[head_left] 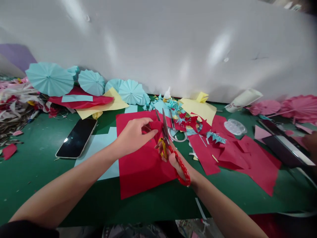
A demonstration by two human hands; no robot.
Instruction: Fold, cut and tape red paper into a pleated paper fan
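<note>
My left hand (136, 135) pinches a folded piece of red paper (156, 126) between thumb and fingers. In my right hand (170, 157) is a pair of scissors (182, 170) with red handles, gripped with the blades apart and pointing away from me. The blades stand at the right edge of the folded paper; whether they touch it I cannot tell. Something yellow (162, 147) shows by the right fingers, and its kind is unclear. Under both hands lies a large red sheet (141, 175), partly over light blue paper (106, 165).
A phone (76, 138) lies to the left on the green table (37, 185). Pleated blue paper rosettes (51, 79) lean along the grey wall. Red scraps (247, 158), a roll of tape (177, 135) and a clear plastic lid (235, 127) are on the right. Another person's hand (310, 142) shows at the right edge.
</note>
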